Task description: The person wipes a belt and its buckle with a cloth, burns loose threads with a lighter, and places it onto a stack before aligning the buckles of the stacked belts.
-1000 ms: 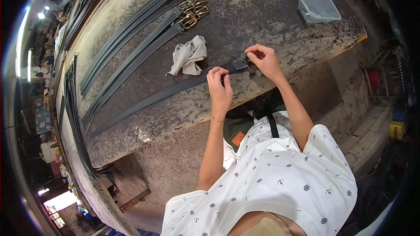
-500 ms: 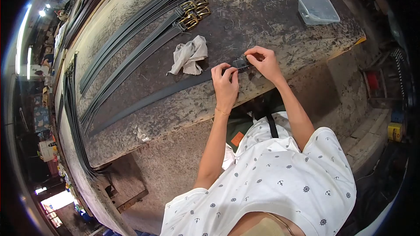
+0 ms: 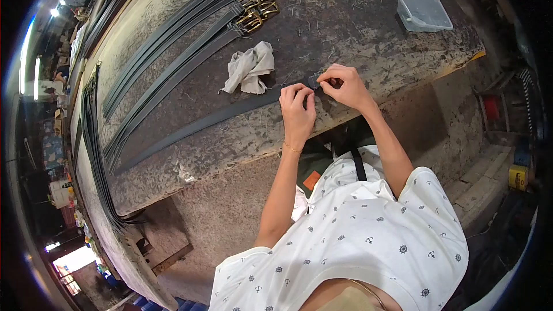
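Note:
A dark belt (image 3: 213,120) lies along the near part of the worn table (image 3: 345,29), its right end between my hands. My left hand (image 3: 298,112) is closed on the belt near that end, fingers bent over it. Just to the right, my right hand (image 3: 344,86) pinches at the belt's end, where a small dark part shows beside the fingertips. What exactly the right fingertips hold is too small to make out. A crumpled pale cloth (image 3: 249,68) rests behind the belt, left of my hands.
Two bundles of dark belts with brass buckles (image 3: 253,11) lie at the back left. More dark straps (image 3: 95,138) hang over the left edge. A clear plastic box (image 3: 424,11) stands at the back right. Loose thread bits are scattered about.
My right hand has moved slightly left, closer to my left hand, and covers more of the belt's end. The view has shifted a little.

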A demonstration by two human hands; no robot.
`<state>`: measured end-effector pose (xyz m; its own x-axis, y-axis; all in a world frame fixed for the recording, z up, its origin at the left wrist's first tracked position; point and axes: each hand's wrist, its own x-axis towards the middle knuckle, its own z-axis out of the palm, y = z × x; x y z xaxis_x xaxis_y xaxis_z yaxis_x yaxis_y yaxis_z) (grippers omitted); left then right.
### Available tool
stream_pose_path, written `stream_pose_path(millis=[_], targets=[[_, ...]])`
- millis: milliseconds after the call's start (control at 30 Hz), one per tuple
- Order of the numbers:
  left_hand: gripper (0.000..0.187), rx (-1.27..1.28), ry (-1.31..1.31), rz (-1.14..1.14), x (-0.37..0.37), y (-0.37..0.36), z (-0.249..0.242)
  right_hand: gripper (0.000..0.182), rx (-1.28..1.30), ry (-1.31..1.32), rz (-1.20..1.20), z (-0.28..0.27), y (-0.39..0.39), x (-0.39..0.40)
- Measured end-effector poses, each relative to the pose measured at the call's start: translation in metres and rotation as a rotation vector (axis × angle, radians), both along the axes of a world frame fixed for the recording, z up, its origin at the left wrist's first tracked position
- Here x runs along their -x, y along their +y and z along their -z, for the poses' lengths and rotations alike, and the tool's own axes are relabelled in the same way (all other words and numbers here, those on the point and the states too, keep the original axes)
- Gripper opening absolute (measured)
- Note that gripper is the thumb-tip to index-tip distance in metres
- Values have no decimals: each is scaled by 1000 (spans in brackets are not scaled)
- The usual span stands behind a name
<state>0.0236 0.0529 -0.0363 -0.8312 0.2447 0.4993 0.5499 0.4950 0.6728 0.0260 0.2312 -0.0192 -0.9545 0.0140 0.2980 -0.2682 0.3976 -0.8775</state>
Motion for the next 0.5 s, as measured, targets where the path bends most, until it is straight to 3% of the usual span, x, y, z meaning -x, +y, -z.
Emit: stream_pose_path(millis=[500], targets=[[11,-13,9,12,1,0,3,10,-45,61,-3,6,-2,1]])
